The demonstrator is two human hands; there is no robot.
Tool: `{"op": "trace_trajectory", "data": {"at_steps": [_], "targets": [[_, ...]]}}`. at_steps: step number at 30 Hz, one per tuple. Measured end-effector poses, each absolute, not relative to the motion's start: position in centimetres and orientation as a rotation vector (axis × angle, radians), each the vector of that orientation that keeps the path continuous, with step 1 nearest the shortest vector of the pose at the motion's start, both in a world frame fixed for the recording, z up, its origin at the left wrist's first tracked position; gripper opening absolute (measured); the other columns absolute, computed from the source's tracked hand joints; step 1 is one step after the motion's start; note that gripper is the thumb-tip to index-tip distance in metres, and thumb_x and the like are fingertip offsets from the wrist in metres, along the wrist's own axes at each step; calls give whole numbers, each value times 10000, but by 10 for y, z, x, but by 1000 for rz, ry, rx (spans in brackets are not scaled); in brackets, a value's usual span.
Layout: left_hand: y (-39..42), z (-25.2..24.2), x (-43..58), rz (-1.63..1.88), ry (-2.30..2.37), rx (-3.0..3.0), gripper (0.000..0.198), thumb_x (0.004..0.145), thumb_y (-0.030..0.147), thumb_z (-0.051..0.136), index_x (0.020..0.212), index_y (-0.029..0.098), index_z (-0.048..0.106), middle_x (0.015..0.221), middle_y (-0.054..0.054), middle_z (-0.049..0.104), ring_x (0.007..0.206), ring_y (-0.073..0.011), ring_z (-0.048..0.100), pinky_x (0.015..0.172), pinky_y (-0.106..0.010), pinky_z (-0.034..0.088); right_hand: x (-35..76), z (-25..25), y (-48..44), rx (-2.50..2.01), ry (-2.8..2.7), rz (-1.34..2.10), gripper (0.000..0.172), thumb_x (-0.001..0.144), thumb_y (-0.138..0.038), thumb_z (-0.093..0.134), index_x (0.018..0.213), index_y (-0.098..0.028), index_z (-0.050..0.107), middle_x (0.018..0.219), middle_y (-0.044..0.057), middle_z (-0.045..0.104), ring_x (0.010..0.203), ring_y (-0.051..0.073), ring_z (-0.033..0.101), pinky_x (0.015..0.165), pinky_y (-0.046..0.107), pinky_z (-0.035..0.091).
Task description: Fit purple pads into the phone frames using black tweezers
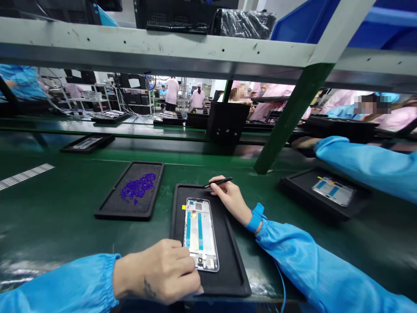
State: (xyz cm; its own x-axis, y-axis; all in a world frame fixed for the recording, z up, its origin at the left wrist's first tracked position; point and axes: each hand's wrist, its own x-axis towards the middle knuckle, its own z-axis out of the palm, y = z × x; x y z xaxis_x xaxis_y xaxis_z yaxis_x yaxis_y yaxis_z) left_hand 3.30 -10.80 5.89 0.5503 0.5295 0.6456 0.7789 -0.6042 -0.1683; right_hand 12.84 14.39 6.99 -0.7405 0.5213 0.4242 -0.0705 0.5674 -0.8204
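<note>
A silver phone frame (pixel 208 226) with two blue strips and a yellow tab lies face up in a black foam tray (pixel 228 269). My left hand (pixel 166 271) is closed at the frame's lower left, over the tray's near edge. Its curled fingers cover that corner, and whatever they grip is hidden. Beyond the frame's upper right, my right hand (pixel 230 198) pinches black tweezers (pixel 223 181), their tips pointing left above the tray's far end. A blue wrist strap (pixel 256 217) circles my right wrist.
To the left sits a black tray (pixel 107 208) of small purple pieces. Another tray with a phone frame (pixel 334 191) is at right, below a co-worker's blue sleeve (pixel 365 161). A green post (pixel 289 121) and a low shelf beam (pixel 182 52) stand ahead.
</note>
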Motion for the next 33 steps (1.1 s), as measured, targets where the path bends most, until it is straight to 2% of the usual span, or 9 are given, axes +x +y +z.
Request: {"op": "trace_trajectory", "data": {"at_steps": [21, 26, 30, 33], "targets": [[-109, 60, 34, -755, -1061, -2332, 355, 1023, 221, 454, 673, 167, 478, 625, 11, 447, 543, -129, 391, 488, -322, 236, 128, 70, 145, -342, -2158, 1124, 297, 899, -502, 613, 979, -219, 655, 877, 46, 719, 848, 239, 751, 715, 375, 656], [-108, 63, 32, -755, -1071, -2331, 331, 1000, 224, 503, 674, 169, 489, 620, 17, 443, 536, -124, 402, 480, -320, 244, 127, 71, 144, -339, -2154, 1140, 267, 894, -498, 629, 960, -241, 657, 872, 51, 724, 830, 255, 747, 696, 410, 659], [-117, 73, 26, -715, -992, -2347, 220, 931, 223, 613, 727, 159, 565, 613, 32, 432, 523, -110, 401, 462, -301, 249, 125, 73, 138, -378, -2114, 1223, 297, 866, -521, 684, 970, -245, 653, 901, 45, 718, 881, 259, 731, 750, 435, 650], [-127, 80, 17, -692, -962, -2334, 196, 889, 244, 676, 735, 159, 590, 597, 46, 395, 510, -90, 370, 458, -281, 228, 122, 75, 137, -369, -2113, 1129, 315, 870, -524, 700, 975, -227, 675, 906, 51, 712, 869, 245, 727, 741, 409, 651]]}}
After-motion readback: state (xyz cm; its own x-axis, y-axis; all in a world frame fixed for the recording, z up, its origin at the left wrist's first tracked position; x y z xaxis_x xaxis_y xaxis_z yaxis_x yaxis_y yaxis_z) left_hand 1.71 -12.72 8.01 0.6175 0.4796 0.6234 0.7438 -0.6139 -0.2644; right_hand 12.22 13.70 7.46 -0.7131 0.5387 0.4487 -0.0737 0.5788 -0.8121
